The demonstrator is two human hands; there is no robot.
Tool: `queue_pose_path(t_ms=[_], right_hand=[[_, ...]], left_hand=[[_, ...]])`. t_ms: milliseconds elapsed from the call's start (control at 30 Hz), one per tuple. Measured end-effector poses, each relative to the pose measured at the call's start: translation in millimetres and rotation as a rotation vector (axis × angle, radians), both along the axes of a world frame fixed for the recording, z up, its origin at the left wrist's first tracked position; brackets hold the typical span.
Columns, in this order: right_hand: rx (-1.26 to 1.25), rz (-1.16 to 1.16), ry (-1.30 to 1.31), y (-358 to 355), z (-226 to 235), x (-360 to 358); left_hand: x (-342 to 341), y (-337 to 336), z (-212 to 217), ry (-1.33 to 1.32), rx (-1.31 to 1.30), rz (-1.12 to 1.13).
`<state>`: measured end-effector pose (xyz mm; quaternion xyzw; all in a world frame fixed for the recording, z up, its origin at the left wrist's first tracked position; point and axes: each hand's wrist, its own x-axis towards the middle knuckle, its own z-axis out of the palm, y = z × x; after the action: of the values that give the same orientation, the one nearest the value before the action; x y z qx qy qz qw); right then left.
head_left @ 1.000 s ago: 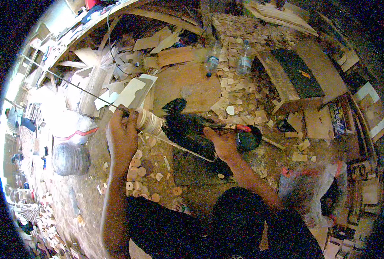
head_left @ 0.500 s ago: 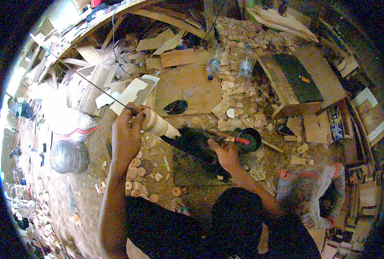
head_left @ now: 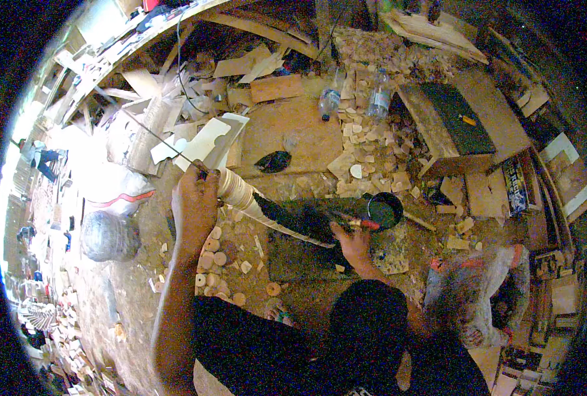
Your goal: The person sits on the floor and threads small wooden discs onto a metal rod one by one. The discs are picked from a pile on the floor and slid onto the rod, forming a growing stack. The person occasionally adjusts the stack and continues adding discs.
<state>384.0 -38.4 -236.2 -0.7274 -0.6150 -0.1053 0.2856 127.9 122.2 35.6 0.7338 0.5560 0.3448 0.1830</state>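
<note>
My left hand [head_left: 198,195] is closed around a thin rod [head_left: 155,137] at the end of a stack of round wooden discs [head_left: 236,191]. The stack slants down to the right. Its upper end is pale wood, its upper side farther along is black, and a pale strip runs along its lower side. My right hand [head_left: 354,243] grips a paintbrush [head_left: 369,225] with a red part on its handle, near the stack's lower end; the bristles are blurred. Just beyond that hand stands a round black pot [head_left: 385,210]. Loose wooden discs [head_left: 209,257] lie below the stack.
Two plastic bottles [head_left: 330,103] lie among wood offcuts at the back. A black plastic scrap [head_left: 273,162] rests on a brown board [head_left: 293,132]. Right of these is a wooden box [head_left: 465,162]; a clear plastic bag [head_left: 471,290] sits nearer. At left lies a wrapped bundle [head_left: 110,236].
My right hand has moved right and slightly nearer with the paintbrush, uncovering more of the pot. A longer pale strip of the disc stack now shows. My left hand stays nearly in place.
</note>
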Motion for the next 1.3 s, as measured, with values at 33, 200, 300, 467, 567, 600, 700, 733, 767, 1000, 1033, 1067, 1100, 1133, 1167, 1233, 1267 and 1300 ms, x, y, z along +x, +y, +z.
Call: queue_pose_path(t_ms=[33, 200, 300, 467, 567, 600, 700, 733, 767, 1000, 1033, 1067, 1100, 1133, 1167, 1233, 1267, 1300], right_hand=[[0.030, 0.062, 0.182, 14.8, 14.6, -3.4], [-0.081, 0.063, 1.314, 20.2, 13.6, -11.1], [-0.076, 0.021, 1.191, -29.1, -24.6, 5.9], [0.011, -0.064, 0.777, -42.7, -32.2, 3.6], [-0.070, -0.033, 0.843, 10.8, 8.3, -19.9], [-0.042, 0.021, 0.956, 23.8, 23.3, -18.2], [0.146, 0.300, 1.270, 42.8, 43.1, -16.7], [0.108, 0.268, 1.195, 38.3, 39.2, -13.8], [0.072, 0.235, 1.119, 27.4, 30.4, -10.0], [-0.308, -0.312, 0.808, -45.0, -49.8, 14.9], [0.021, -0.080, 1.342, -28.1, -49.4, 10.2], [0.006, -0.024, 1.156, -23.7, -41.2, 9.4], [-0.008, 0.029, 0.972, -5.2, -32.0, 1.6], [0.001, 0.137, 0.842, 10.1, -20.2, -3.4], [-0.017, 0.124, 0.970, 20.7, -8.4, -5.8], [-0.026, 0.196, 1.235, 32.6, 7.5, -7.0], [-0.036, 0.219, 1.315, 34.7, 9.8, -7.3], [-0.060, 0.221, 1.294, 27.5, 8.1, -5.3]], left_hand=[[0.0, 0.7, -2.0, 0.095, 0.089, 0.029], [-13.4, 8.3, -14.2, 0.165, 0.056, 0.148], [-22.6, 14.0, -21.8, 0.168, 0.059, 0.175], [-14.2, 20.9, -18.5, 0.114, 0.038, 0.133], [-1.4, 13.6, -10.2, 0.242, 0.210, 0.102], [0.9, 12.3, -6.8, 0.235, 0.143, 0.125], [-0.2, 9.7, -2.6, 0.246, 0.102, 0.147], [-2.0, 11.0, -3.1, 0.254, 0.114, 0.140], [-4.5, 12.6, -4.8, 0.269, 0.144, 0.128], [-4.0, 18.5, -10.0, 0.163, 0.009, 0.142], [-1.2, 15.9, -8.8, 0.194, 0.069, 0.114], [1.5, 13.4, -7.6, 0.239, 0.176, 0.071], [3.4, 10.9, -6.3, 0.222, 0.145, 0.084], [3.6, 9.0, -5.6, 0.218, 0.162, 0.086], [3.2, 7.7, -5.7, 0.217, 0.209, 0.068], [-3.0, 8.3, -7.1, 0.220, 0.119, 0.113], [-7.1, 9.9, -8.9, 0.230, 0.105, 0.136], [-11.3, 11.7, -11.5, 0.197, 0.073, 0.127]])
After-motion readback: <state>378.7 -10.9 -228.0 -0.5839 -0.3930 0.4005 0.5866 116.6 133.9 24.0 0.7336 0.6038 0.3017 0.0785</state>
